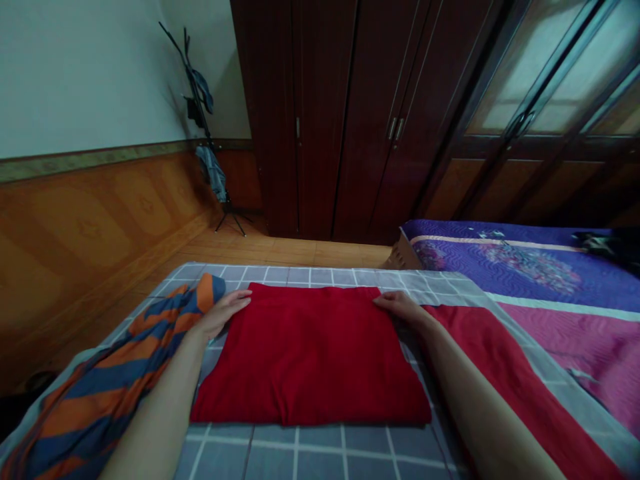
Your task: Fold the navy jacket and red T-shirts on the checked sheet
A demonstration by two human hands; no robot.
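A folded red garment lies flat in front of me, wider at its near edge than at its far edge. My left hand pinches its far left corner, fingertips at the fabric's edge. At the far right corner my right hand grips the cloth between thumb and fingers. Beside my left forearm is a crumpled orange and blue striped garment, partly hidden by that arm. Another red cloth stretches along the right, partly behind my right forearm.
Everything rests on a grey checked sheet. A bed with a purple and pink cover stands at the right. Ahead are a dark wooden wardrobe, a coat stand with items hung on it, and wooden floor.
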